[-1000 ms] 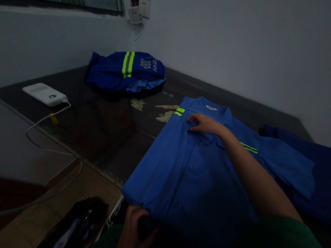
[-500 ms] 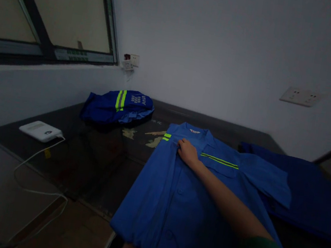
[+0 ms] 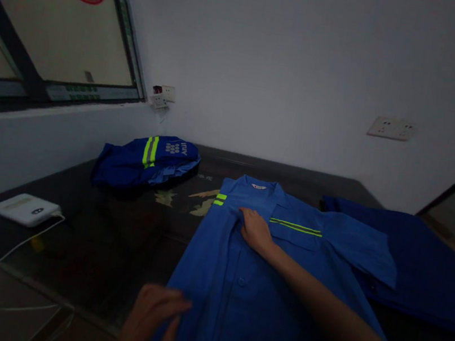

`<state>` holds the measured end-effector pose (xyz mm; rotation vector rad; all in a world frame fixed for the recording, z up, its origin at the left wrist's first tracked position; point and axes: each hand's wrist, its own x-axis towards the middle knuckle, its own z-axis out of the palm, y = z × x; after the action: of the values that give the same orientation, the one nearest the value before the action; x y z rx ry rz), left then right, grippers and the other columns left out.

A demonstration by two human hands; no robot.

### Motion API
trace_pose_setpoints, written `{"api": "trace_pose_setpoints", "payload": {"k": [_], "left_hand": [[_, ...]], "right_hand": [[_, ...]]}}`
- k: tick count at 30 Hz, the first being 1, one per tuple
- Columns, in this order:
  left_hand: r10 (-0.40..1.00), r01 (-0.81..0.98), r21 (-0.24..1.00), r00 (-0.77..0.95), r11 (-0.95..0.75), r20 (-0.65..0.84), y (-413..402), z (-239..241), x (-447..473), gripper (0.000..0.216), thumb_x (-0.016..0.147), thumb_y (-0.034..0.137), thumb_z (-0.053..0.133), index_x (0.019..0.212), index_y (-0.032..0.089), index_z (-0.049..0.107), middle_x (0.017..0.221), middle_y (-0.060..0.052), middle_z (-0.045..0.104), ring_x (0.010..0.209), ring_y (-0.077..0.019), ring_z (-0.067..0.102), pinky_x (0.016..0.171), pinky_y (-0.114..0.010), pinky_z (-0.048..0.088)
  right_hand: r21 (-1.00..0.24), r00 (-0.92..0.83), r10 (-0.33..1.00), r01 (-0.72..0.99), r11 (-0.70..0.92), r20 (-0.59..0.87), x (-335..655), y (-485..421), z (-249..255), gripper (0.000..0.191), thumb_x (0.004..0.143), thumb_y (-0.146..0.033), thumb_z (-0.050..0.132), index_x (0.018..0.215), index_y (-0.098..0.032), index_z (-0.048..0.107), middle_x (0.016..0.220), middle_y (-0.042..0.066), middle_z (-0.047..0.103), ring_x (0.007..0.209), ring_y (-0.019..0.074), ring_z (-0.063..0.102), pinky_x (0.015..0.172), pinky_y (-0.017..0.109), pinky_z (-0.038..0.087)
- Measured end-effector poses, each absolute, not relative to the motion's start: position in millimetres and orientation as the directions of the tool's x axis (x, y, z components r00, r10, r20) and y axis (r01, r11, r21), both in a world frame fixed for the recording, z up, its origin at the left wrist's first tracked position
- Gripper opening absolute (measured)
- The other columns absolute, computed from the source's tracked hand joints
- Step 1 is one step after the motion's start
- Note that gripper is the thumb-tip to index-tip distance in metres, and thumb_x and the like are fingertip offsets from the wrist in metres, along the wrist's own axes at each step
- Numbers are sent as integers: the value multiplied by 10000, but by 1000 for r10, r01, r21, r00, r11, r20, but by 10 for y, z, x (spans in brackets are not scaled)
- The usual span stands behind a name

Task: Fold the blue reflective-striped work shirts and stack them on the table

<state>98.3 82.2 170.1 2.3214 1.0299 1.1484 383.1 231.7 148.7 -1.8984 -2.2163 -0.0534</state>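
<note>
A blue work shirt (image 3: 281, 270) with yellow-green reflective stripes lies spread on the dark table, collar toward the wall. Its left side is folded inward lengthwise, while the short sleeve on the right stretches outward. My right hand (image 3: 256, 230) grips the fabric at the upper end of that fold, below the collar, with fingers curled. At the bottom, beside the shirt's left edge, is my left hand (image 3: 154, 319), slightly blurred, its thumb and fingers apart and holding nothing. The lower part of the shirt runs out of view.
A bundled dark blue garment (image 3: 147, 161) with a reflective band rests at the back left of the table (image 3: 114, 239). A white power bank (image 3: 27, 209) with a cable sits near the left edge. Folded dark blue cloth (image 3: 423, 262) lies on the right. Wall sockets (image 3: 391, 128) are behind.
My left hand has come up from the shirt's lower left corner and now shows open beside the edge. My right hand stays on the fold. The view has shifted slightly.
</note>
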Motion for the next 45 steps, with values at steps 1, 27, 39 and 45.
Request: {"api": "trace_pose_setpoints", "payload": {"k": [1, 27, 39, 45], "left_hand": [[731, 406, 609, 398, -682, 554, 1096, 1839, 1121, 184, 913, 206, 495, 992, 238, 657, 917, -56, 675, 895, -198, 642, 823, -340, 519], [917, 890, 222, 391, -399, 81, 4428, 1245, 2922, 499, 976, 400, 301, 1440, 237, 388, 1523, -99, 345, 1422, -266, 266, 1128, -541, 218], [817, 807, 241, 571, -539, -84, 3191, 1650, 2248, 328, 837, 510, 524, 851, 207, 650, 790, -56, 683, 747, -225, 649, 620, -273, 438], [830, 759, 396, 557, -517, 16, 3012, 1597, 2334, 185, 824, 269, 535, 667, 183, 582, 629, -7, 600, 636, -164, 576, 558, -242, 354]], "right_hand": [[-113, -122, 975, 983, 145, 188, 3816, 2295, 1481, 527, 805, -82, 493, 1331, -95, 465, 1229, 150, 580, 1140, 261, 498, 931, 347, 395], [-143, -107, 980, 981, 132, 170, 3785, 2226, 1419, 335, 945, -115, 370, 1152, -200, 619, 1180, 96, 605, 1080, 227, 503, 871, 345, 398], [-283, -66, 972, 950, 131, 227, 3913, 2282, 1501, 182, 918, -164, 492, 1003, -178, 652, 1036, 67, 654, 999, 196, 554, 843, 285, 412], [-355, -23, 961, 926, 125, 277, 3928, 2279, 1480, 176, 925, -172, 489, 1005, -177, 646, 1021, 53, 656, 1004, 180, 560, 856, 267, 414]]}}
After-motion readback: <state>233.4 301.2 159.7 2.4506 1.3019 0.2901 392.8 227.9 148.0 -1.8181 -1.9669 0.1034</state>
